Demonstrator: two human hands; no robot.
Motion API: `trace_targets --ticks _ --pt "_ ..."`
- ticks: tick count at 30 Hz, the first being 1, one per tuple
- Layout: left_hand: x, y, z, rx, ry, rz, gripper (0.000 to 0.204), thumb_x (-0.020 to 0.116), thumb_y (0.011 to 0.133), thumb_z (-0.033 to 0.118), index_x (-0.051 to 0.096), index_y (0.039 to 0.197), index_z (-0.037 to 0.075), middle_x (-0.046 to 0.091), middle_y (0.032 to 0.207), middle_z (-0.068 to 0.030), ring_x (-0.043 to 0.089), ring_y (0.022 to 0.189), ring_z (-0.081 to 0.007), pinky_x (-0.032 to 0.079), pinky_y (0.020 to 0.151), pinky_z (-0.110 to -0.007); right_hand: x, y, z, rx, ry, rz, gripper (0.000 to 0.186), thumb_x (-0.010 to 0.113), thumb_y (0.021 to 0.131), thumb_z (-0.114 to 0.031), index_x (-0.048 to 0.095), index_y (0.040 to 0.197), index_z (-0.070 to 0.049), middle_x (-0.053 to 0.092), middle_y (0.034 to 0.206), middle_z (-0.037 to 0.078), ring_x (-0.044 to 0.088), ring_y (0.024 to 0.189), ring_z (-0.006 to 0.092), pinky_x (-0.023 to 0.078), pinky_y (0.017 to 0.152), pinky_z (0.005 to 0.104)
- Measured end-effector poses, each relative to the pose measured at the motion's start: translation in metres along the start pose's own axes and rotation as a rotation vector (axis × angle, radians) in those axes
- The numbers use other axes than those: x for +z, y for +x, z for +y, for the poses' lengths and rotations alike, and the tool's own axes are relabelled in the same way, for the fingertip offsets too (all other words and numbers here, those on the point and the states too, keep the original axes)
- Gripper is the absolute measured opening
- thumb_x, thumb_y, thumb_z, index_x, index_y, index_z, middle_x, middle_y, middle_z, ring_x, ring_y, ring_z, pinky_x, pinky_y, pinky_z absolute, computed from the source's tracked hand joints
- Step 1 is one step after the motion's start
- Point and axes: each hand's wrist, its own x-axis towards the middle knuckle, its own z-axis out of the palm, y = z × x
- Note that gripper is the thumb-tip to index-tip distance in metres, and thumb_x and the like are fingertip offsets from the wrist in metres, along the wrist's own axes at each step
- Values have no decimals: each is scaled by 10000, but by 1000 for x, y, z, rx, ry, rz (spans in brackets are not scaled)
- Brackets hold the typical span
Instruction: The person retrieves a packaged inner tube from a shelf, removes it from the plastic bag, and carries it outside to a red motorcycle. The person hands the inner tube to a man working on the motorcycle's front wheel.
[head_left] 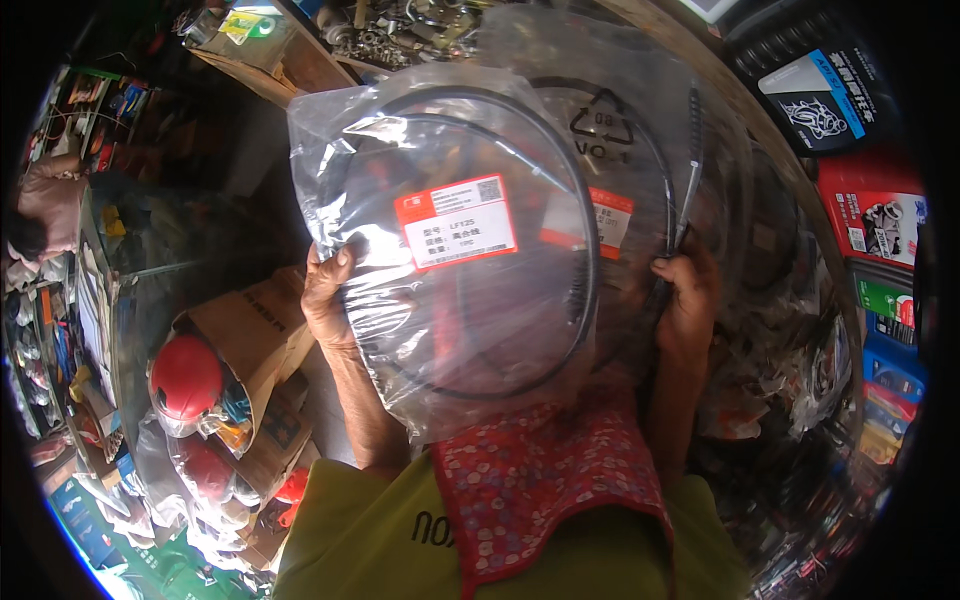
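Observation:
Two clear plastic bags, each with a coiled black cable inside, are held up side by side and overlap in the middle. My left hand (pixel 328 288) is closed on the left edge of the nearer bagged cable (pixel 590 330), its thumb pressed on the plastic. A white label with an orange-red border (pixel 458 222) faces me on that bag. Behind it and to the right, my right hand (pixel 688 300) is closed on the other bagged cable (pixel 655 150), near the cable's ribbed end fitting (pixel 692 150). The nearer bag partly covers this one's label (pixel 612 222).
Red helmets (pixel 187 378) and an open cardboard box (pixel 245 325) stand at the left. Metal parts lie at the top around a wooden box (pixel 262 62). Black, red and blue containers (pixel 812 100) line the right side. A red flowered cloth (pixel 545 480) hangs below the bags.

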Motion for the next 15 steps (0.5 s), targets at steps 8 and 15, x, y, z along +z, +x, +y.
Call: trace_targets --ticks 8,15 --pt "-10 0 13 155 32 143 437 642 761 197 580 1112 -56 648 1000 -192 663 815 -314 569 731 -427 -1 2 -8 39 36 -164 311 500 761 -49 547 1058 30 662 789 178 623 543 234 470 462 274" --pt "-42 4 36 185 101 128 379 573 830 188 572 1075 -101 636 989 -245 658 797 -319 573 690 -421 -3 1 -9 26 50 -142 284 498 765 -49 545 1031 38 660 773 194 617 527 242 454 460 276"
